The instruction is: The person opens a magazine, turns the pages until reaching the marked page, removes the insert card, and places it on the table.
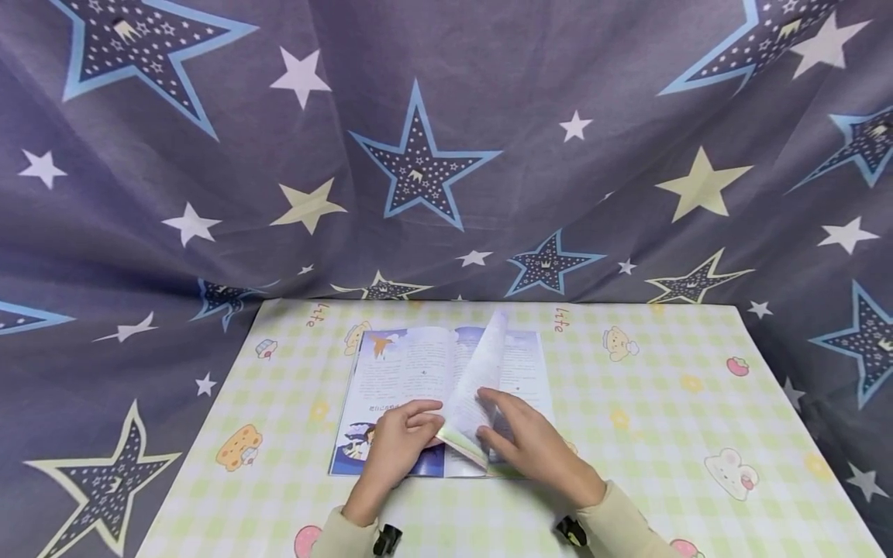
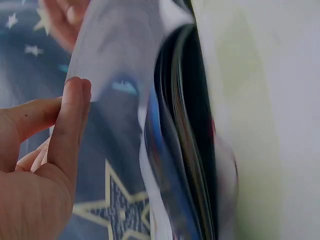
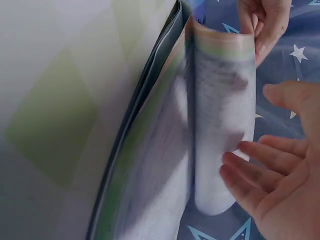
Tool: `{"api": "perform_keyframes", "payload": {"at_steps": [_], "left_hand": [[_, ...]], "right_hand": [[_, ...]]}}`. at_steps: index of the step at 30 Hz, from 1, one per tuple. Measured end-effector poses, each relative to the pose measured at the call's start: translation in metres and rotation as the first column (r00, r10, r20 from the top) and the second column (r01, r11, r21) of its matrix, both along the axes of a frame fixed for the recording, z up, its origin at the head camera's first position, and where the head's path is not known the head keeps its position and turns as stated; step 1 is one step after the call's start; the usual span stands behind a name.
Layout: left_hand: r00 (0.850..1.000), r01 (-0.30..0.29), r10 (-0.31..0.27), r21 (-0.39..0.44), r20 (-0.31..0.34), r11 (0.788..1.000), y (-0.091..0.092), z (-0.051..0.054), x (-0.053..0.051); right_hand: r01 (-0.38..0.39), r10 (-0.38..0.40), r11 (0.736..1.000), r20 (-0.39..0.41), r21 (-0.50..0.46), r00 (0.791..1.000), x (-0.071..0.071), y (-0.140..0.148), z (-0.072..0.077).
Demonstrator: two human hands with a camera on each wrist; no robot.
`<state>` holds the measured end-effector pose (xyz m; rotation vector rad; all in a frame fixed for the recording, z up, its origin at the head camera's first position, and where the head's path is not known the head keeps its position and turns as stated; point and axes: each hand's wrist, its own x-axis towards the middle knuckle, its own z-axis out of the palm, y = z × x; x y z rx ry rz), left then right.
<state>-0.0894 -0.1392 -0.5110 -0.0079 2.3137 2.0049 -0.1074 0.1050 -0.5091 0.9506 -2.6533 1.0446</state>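
Note:
An open magazine (image 1: pixel 391 380) lies on the table, with printed text and coloured pictures on its pages. One page (image 1: pixel 470 407) stands raised over the middle and curves upward. My left hand (image 1: pixel 408 438) pinches this page's edge between thumb and fingers; the left wrist view shows the fingertips (image 2: pixel 73 87) at that edge. On the other side of the page is my right hand (image 1: pixel 533 442), its fingers spread and loosely bent. In the right wrist view its fingertips (image 3: pixel 227 160) are at the page's surface, and the thumb stands apart.
A pale green checked cloth (image 1: pixel 663 434) with cartoon prints covers the table. Behind it and along the sides hangs a dark curtain (image 1: pixel 530 70) patterned with stars. Both forearms, in light sleeves (image 1: pixel 614 523), reach in from the front edge.

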Motion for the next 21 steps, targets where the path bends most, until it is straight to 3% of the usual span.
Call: {"api": "perform_keyframes", "payload": {"at_steps": [4, 8, 13, 21], "left_hand": [[0.99, -0.138, 0.139, -0.061, 0.019, 0.989, -0.028, 0.001, 0.007], [0.965, -0.249, 0.258, -0.142, 0.045, 0.958, -0.06, 0.0, 0.019], [0.937, -0.313, 0.341, -0.26, 0.071, 0.913, -0.086, -0.002, 0.031], [0.91, -0.369, 0.41, -0.331, 0.062, 0.869, -0.099, -0.007, 0.038]], "right_hand": [[-0.005, 0.001, 0.997, 0.054, 0.079, 0.999, 0.0, -0.002, -0.004], [-0.106, 0.085, 0.966, 0.097, 0.236, 0.992, 0.001, -0.002, -0.007], [-0.217, 0.2, 0.903, 0.085, 0.371, 0.976, 0.003, -0.005, -0.012], [-0.233, 0.219, 0.875, 0.082, 0.425, 0.972, 0.004, -0.007, -0.011]]}}
